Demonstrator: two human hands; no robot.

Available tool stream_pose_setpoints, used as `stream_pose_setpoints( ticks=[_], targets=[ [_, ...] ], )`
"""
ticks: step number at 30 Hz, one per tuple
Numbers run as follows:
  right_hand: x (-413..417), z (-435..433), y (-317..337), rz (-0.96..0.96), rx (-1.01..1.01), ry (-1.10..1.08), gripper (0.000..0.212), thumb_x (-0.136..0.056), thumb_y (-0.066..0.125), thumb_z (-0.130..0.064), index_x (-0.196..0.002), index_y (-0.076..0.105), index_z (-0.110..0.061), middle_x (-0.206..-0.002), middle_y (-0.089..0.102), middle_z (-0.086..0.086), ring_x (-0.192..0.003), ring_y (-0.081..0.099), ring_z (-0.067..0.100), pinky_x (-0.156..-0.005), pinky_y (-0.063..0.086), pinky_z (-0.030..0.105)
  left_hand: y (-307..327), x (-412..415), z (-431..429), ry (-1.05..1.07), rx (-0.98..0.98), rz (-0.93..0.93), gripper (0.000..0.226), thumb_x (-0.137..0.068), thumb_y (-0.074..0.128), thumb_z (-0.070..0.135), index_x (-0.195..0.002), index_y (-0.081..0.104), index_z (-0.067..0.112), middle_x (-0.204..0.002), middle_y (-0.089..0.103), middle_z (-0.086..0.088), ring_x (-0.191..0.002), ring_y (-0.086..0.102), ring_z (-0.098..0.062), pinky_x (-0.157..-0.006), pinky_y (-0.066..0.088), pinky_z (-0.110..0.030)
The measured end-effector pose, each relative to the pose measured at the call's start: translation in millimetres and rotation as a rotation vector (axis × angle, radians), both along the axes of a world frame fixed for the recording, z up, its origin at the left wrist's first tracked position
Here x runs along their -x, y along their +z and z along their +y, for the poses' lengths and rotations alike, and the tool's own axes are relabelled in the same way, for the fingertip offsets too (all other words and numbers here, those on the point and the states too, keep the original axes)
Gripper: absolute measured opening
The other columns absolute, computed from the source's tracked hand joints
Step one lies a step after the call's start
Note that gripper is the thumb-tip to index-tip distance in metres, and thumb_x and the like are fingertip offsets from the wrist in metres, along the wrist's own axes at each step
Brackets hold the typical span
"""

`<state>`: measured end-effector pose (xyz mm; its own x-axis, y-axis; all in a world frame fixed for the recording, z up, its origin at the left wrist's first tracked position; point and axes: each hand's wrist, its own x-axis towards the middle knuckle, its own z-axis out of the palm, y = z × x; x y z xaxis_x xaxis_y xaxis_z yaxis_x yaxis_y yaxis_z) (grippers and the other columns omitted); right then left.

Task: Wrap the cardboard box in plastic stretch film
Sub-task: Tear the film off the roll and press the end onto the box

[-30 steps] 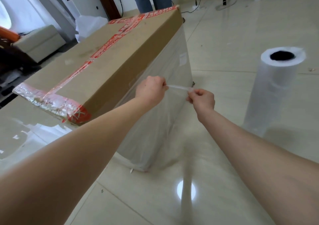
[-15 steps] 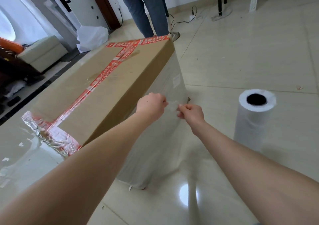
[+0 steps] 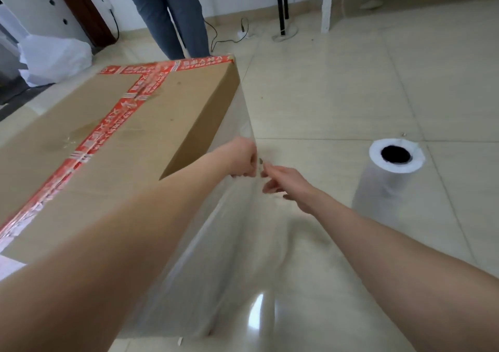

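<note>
A big cardboard box [image 3: 167, 124] sealed with red printed tape stands on the tiled floor. Clear stretch film [image 3: 232, 246] covers its right side. My left hand [image 3: 243, 160] pinches a gathered bit of that film against the box's right face, near the far corner. Just to its right, my right hand [image 3: 283, 185] has its fingers stretched out, the fingertips touching the film beside the left hand. A white roll of stretch film [image 3: 388, 181] stands upright on the floor to the right, apart from both hands.
A person in blue jeans [image 3: 172, 14] stands just behind the box. A white plastic bag [image 3: 54, 60] lies at the back left. Cables and a power strip [image 3: 244, 33], a round stand base [image 3: 285, 31] and a white post [image 3: 325, 3] line the far wall.
The short film strand stretched between my hands is gone. Both hands have closed in near the box's far corner, and my right hand has opened from its pinch.
</note>
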<state>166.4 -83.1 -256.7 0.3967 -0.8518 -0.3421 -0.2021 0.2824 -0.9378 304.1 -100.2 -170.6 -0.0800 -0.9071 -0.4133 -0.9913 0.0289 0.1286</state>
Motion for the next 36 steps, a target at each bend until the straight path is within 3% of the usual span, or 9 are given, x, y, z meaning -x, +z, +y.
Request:
stream_pose_setpoints(
  ticks=[3, 5, 11, 15, 20, 24, 28, 32, 36],
  targets=[
    [6, -5, -15, 0.182, 0.039, 0.227, 0.032, -0.082, 0.071, -0.034, -0.107, 0.066, -0.016, -0.083, 0.064, -0.001, -0.077, 0.059, 0.006, -0.067, 0.043, 0.013, 3, -8, -12, -0.082, -0.026, -0.092, 0.012, -0.085, 0.066, 0.014, -0.075, 0.059, 0.014, -0.066, 0.061, -0.001, -0.050, 0.052, -0.013, -0.041, 0.041, -0.020],
    [7, -10, -34, 0.333, 0.102, 0.335, 0.027, -0.077, 0.076, -0.019, -0.103, 0.071, -0.012, -0.088, 0.068, 0.000, -0.081, 0.057, 0.009, -0.073, 0.043, 0.017, -1, -10, -18, -0.135, -0.037, -0.155, 0.010, -0.086, 0.065, 0.016, -0.079, 0.059, 0.014, -0.062, 0.058, 0.002, -0.053, 0.053, -0.016, -0.040, 0.040, -0.018],
    [17, -28, -101, 0.482, 0.221, 0.247, 0.009, -0.077, 0.076, -0.020, -0.085, 0.072, -0.017, -0.089, 0.070, 0.002, -0.084, 0.060, 0.012, -0.073, 0.043, 0.021, -12, -10, -32, -0.191, -0.069, -0.271, 0.014, -0.085, 0.069, 0.022, -0.080, 0.063, 0.011, -0.056, 0.058, 0.002, -0.044, 0.049, -0.012, -0.034, 0.037, -0.016],
    [10, -37, -120, 0.442, 0.226, 0.157, 0.013, -0.078, 0.072, -0.015, -0.070, 0.066, -0.024, -0.086, 0.072, 0.000, -0.081, 0.062, 0.011, -0.071, 0.044, 0.022, -6, -15, -33, -0.102, -0.090, -0.207, 0.017, -0.078, 0.076, 0.021, -0.069, 0.063, 0.013, -0.056, 0.059, 0.002, -0.045, 0.051, -0.010, -0.037, 0.041, -0.016],
    [-11, -38, -134, 0.248, 0.162, 0.066, 0.006, -0.082, 0.070, -0.017, -0.076, 0.071, -0.020, -0.077, 0.070, 0.002, -0.073, 0.061, 0.012, -0.067, 0.045, 0.024, 8, -24, -31, -0.117, -0.055, -0.346, 0.024, -0.073, 0.080, 0.024, -0.063, 0.059, 0.026, -0.064, 0.058, 0.010, -0.060, 0.053, -0.008, -0.056, 0.040, -0.023],
    [-28, -36, -141, 0.117, 0.036, -0.008, 0.017, -0.083, 0.070, -0.023, -0.088, 0.073, -0.007, -0.092, 0.072, 0.014, -0.088, 0.064, 0.025, -0.077, 0.045, 0.029, 8, -26, -25, -0.140, 0.005, -0.436, 0.018, -0.078, 0.074, 0.033, -0.072, 0.059, 0.025, -0.072, 0.058, 0.008, -0.072, 0.055, -0.014, -0.065, 0.044, -0.027],
    [-35, -29, -140, 0.058, -0.063, -0.070, 0.020, -0.084, 0.070, -0.025, -0.093, 0.073, -0.008, -0.099, 0.071, 0.013, -0.097, 0.064, 0.026, -0.079, 0.045, 0.029, 13, -16, -20, -0.208, 0.032, -0.561, 0.017, -0.082, 0.067, 0.037, -0.087, 0.066, 0.021, -0.094, 0.062, 0.003, -0.091, 0.059, -0.021, -0.071, 0.049, -0.033],
    [-27, -19, -144, 0.063, -0.098, -0.111, 0.018, -0.086, 0.067, -0.025, -0.072, 0.071, -0.015, -0.088, 0.074, 0.011, -0.082, 0.065, 0.023, -0.068, 0.042, 0.027, 13, -7, -15, -0.343, 0.030, -0.645, 0.023, -0.087, 0.060, 0.040, -0.097, 0.067, 0.020, -0.107, 0.057, 0.005, -0.105, 0.054, -0.018, -0.082, 0.047, -0.035],
    [-27, -12, -156, 0.106, -0.072, -0.169, 0.030, -0.084, 0.067, -0.027, -0.055, 0.060, -0.021, -0.081, 0.073, 0.007, -0.071, 0.060, 0.017, -0.062, 0.038, 0.025, 7, -4, -9, -0.620, 0.146, -0.897, 0.036, -0.088, 0.048, 0.056, -0.098, 0.065, 0.026, -0.103, 0.058, 0.008, -0.107, 0.049, -0.015, -0.086, 0.035, -0.031]
  ],
)
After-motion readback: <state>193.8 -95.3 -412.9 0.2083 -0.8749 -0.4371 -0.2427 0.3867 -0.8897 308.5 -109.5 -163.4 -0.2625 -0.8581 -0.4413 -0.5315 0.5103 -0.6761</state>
